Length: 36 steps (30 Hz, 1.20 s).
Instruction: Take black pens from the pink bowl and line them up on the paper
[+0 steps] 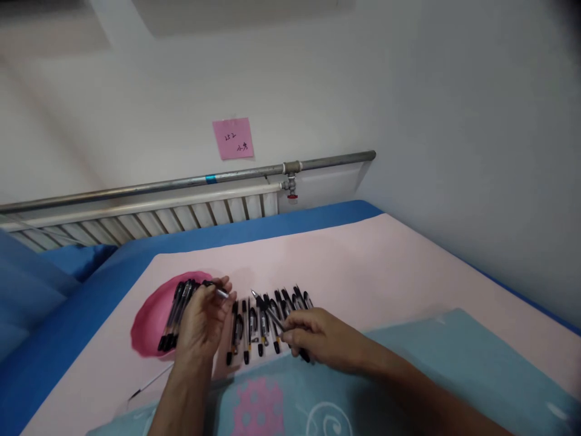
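My left hand (203,323) is closed on a pen cap or short pen piece (216,290), held just above a bundle of black pens (175,315) lying on a pink round patch. My right hand (318,339) grips a black pen (272,315) like a pencil, tip pointing up and left. Under and between the hands several black pens (267,321) lie in a row, side by side, on the pink sheet (363,266).
A light blue printed cloth (408,375) covers the near part of the surface. Blue fabric (68,315) borders the pink sheet at left and back. Behind run a metal pipe (181,181) and radiator (136,221), with a pink sticky note (233,138) on the wall.
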### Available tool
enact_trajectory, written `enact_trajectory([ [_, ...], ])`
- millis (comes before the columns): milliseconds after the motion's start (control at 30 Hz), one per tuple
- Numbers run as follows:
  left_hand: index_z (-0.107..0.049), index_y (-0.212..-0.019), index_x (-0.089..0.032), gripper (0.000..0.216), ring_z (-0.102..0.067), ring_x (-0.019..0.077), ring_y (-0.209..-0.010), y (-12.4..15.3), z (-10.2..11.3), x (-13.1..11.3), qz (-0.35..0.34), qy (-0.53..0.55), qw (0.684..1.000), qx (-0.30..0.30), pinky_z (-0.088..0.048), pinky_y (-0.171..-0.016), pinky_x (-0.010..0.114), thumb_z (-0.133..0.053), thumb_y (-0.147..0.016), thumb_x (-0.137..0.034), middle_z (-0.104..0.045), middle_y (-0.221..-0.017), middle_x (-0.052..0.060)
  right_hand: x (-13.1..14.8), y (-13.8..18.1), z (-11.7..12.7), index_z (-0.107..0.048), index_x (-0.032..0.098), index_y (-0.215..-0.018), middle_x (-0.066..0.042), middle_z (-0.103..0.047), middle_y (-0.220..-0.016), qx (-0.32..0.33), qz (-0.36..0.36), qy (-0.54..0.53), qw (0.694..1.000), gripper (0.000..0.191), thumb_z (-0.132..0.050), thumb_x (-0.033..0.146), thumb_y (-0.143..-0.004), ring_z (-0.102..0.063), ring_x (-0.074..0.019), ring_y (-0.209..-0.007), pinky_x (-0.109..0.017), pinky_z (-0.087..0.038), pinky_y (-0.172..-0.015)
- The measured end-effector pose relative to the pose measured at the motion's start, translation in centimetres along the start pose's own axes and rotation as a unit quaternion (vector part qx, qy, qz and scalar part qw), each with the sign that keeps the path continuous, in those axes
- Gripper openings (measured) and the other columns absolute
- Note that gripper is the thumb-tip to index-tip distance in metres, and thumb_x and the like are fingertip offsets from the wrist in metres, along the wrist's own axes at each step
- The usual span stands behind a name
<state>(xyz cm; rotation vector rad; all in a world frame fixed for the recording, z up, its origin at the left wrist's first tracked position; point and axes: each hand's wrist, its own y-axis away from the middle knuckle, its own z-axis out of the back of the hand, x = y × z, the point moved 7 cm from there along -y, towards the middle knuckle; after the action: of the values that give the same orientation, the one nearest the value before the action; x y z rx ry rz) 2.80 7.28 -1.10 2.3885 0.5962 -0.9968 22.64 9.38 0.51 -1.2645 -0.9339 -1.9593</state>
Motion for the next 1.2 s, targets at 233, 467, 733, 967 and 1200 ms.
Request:
enact_trajectory([
  [233, -0.058, -0.09, -0.013, 0.023, -0.026, 0.0007, -0.036, 3.1, -3.8, 4.1, 0.124, -0.059, 0.971, 0.194, -0.026, -0.036, 0.014, -0.062, -0.071, -0.026, -0.031, -0.047, -0.01, -0.2, -0.6, -0.6, -0.054, 0.015, -0.073, 0.002, -0.056, -0.064, 0.026, 0.01, -0.071, 0.997, 0.018, -0.041, 0.023, -0.081, -0.04, -0.004, -0.044, -0.016, -0.031, -0.043],
  [467, -0.061, -0.086, -0.011, 0.022, -0.026, -0.0011, -0.037, 3.5, -4.0, 4.3, 0.118, -0.091, 0.964, 0.219, -0.021, -0.034, 0.012, -0.063, -0.071, -0.026, -0.039, -0.053, -0.007, -0.9, -0.2, -1.5, -0.056, 0.014, -0.079, 0.001, -0.057, -0.065, 0.089, -0.026, -0.135, 0.986, 0.02, -0.04, 0.026, -0.08, -0.038, -0.0028, -0.038, -0.015, -0.026, -0.034],
  [733, -0.062, -0.078, -0.012, 0.02, -0.031, 0.001, -0.035, 3.4, -3.9, 3.9, 0.069, -0.132, 0.972, 0.184, -0.019, -0.034, 0.013, -0.067, -0.067, -0.027, -0.04, -0.043, -0.007, -1.3, -0.7, -1.2, -0.048, 0.017, -0.069, 0.005, -0.053, -0.056, 0.047, -0.036, -0.166, 0.984, 0.012, -0.056, 0.025, -0.071, -0.038, -0.0031, -0.038, -0.015, -0.028, -0.035],
  [967, -0.062, -0.079, -0.012, 0.018, -0.032, 0.0011, -0.034, 3.1, -3.9, 3.9, 0.055, -0.126, 0.972, 0.189, -0.02, -0.036, 0.014, -0.065, -0.069, -0.026, -0.041, -0.041, -0.007, -0.6, -0.7, -1.7, -0.055, 0.013, -0.076, -0.001, -0.057, -0.065, 0.075, 0.011, -0.262, 0.962, 0.019, -0.051, 0.031, -0.075, -0.049, -0.008, -0.053, -0.021, -0.037, -0.052],
  [1200, -0.061, -0.079, -0.012, 0.016, -0.034, 0.0007, -0.035, 3.0, -3.7, 3.7, 0.04, -0.111, 0.978, 0.173, -0.02, -0.035, 0.014, -0.065, -0.069, -0.024, -0.047, -0.047, -0.006, -0.8, -0.9, -0.4, -0.053, 0.015, -0.069, 0.004, -0.053, -0.059, -0.031, 0.015, -0.204, 0.978, 0.013, -0.063, 0.024, -0.066, -0.046, -0.0075, -0.056, -0.02, -0.033, -0.054],
])
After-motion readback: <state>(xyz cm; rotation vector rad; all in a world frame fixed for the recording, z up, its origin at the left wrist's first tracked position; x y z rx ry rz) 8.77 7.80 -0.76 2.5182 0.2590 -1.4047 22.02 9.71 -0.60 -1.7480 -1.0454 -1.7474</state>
